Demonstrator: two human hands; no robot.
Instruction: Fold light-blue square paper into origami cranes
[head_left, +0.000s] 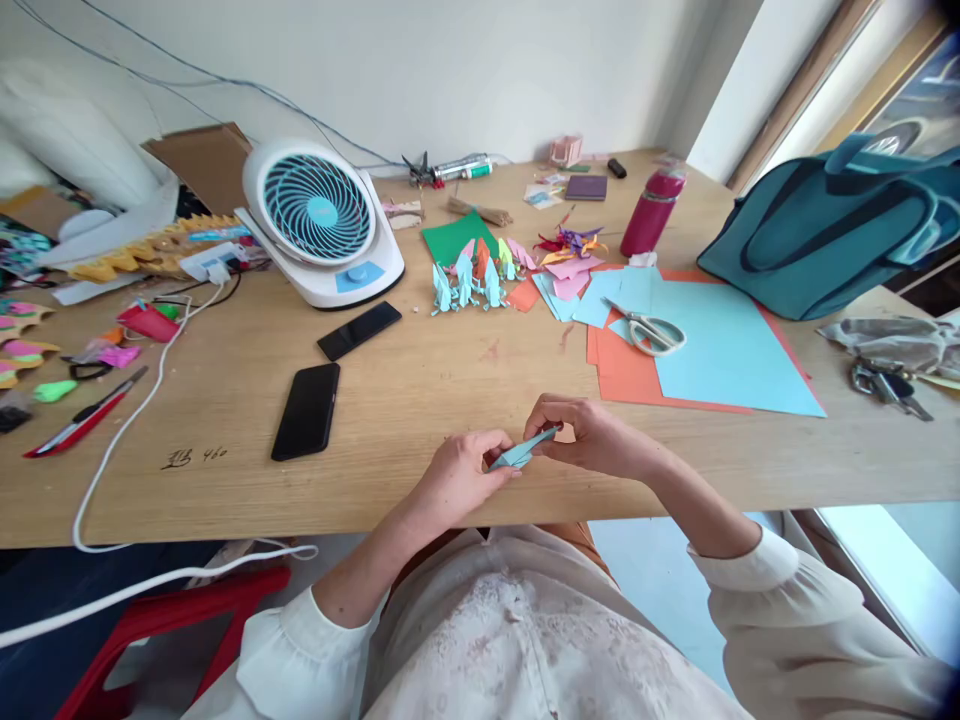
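A small piece of folded light-blue paper point(519, 455) is held between my two hands, just above the table's front edge. My left hand point(466, 470) pinches its left end between thumb and fingers. At the other end, my right hand point(589, 435) has its thumb and fingertips closed on the narrow tip. Part of the paper is hidden by the fingers. Farther back stand several finished folded paper figures point(466, 278) in light blue, orange, pink and green. To the right, scissors point(651, 330) rest on light-blue paper sheets point(739, 345) with orange sheets point(630, 375) beneath.
Two black phones point(306, 412) lie to my left, before a white fan point(322, 215). A white cable point(142, 400) crosses the left side near a red-handled knife point(86, 415). At the back right are a dark-pink bottle point(651, 215), a teal bag point(810, 235) and keys point(889, 385).
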